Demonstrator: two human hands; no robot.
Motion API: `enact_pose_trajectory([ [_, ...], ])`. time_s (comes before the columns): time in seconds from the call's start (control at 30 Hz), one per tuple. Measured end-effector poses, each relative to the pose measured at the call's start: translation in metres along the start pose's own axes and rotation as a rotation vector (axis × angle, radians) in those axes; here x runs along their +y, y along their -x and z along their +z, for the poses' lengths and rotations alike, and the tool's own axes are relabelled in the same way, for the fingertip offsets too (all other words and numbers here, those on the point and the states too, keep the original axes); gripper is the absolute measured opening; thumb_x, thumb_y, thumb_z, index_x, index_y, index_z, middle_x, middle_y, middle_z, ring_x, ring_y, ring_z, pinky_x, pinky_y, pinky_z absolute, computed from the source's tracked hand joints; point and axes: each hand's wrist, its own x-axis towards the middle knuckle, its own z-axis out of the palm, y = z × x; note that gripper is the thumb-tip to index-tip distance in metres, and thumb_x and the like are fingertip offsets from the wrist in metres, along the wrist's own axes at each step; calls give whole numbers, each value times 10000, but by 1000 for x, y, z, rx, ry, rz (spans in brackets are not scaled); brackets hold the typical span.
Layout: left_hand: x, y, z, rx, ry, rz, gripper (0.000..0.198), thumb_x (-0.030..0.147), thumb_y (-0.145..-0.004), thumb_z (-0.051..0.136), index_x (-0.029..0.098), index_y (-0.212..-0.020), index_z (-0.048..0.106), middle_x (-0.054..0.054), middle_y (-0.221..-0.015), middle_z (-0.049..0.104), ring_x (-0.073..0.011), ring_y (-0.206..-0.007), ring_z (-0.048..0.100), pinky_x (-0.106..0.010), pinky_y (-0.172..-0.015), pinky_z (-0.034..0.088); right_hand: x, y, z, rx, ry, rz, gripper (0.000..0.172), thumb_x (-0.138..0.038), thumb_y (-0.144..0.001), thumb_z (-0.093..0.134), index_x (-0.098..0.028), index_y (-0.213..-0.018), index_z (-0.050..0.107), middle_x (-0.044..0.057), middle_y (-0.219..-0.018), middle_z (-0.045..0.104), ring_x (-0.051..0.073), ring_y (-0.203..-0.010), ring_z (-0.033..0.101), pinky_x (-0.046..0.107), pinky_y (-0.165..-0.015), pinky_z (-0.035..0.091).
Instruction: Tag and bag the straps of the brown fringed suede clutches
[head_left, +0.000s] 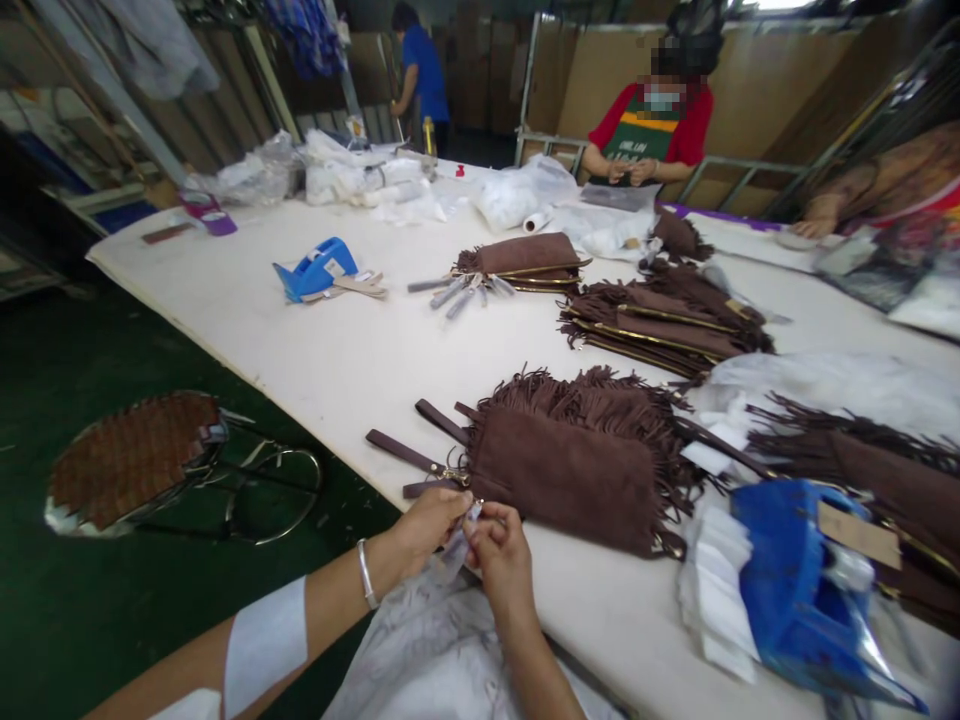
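Observation:
At the table's front edge, a brown fringed suede pouch (566, 485) lies flat, with wrist straps (405, 452) sticking out from its left end. My left hand (429, 522) is closed in a pinch near the metal hardware at the pouch's lower left corner. Beside it, the fingers of my right hand (499, 548) are also pinched together. Between the two hands is a small piece of clear plastic (454, 552), gripped by both; its exact shape is partly hidden by the fingers.
More brown fringed pouches (660, 318) are stacked beyond. A blue holder (799, 580) with tags stands at right, beside white paper slips (716, 590); another blue holder (319, 268) sits farther left. A stool (135, 455) is on the left floor. A co-worker (645, 130) sits across the table.

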Motion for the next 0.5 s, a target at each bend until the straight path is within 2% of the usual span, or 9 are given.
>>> enact_pose_trajectory([
  [0.13, -5, 9, 0, -41, 136, 52, 356, 483, -778, 636, 134, -821, 582, -50, -668, 624, -156, -529, 571, -272, -518, 447, -3, 5, -6, -40, -7, 42, 413, -412, -731, 697, -207, -1020, 485, -57, -607, 614, 93, -443, 519, 190, -446, 404],
  [0.27, -10, 20, -1, -44, 43, 89, 325, 414, -776, 655, 109, -884, 631, -78, -747, 663, -153, -603, 591, -252, -578, 427, -8, 13, -17, -93, 121, 89, 418, -511, -792, 615, -190, -1048, 531, 0, -674, 673, 110, -411, 546, 204, -407, 412],
  [0.37, -16, 22, -6, 56, -48, 96, 300, 341, -742, 687, 94, -905, 636, -76, -744, 665, -156, -637, 587, -242, -590, 404, -14, 13, -20, -52, 255, 48, 381, -521, -831, 561, -183, -1007, 568, 16, -692, 686, 100, -376, 517, 198, -376, 380],
  [0.5, -26, 14, -14, 243, -193, 193, 224, 236, -702, 677, 110, -874, 606, -28, -676, 632, -143, -610, 560, -246, -605, 401, -21, 3, -11, -30, 348, 59, 396, -552, -842, 514, -181, -948, 606, -2, -585, 655, 108, -344, 494, 200, -347, 344],
])
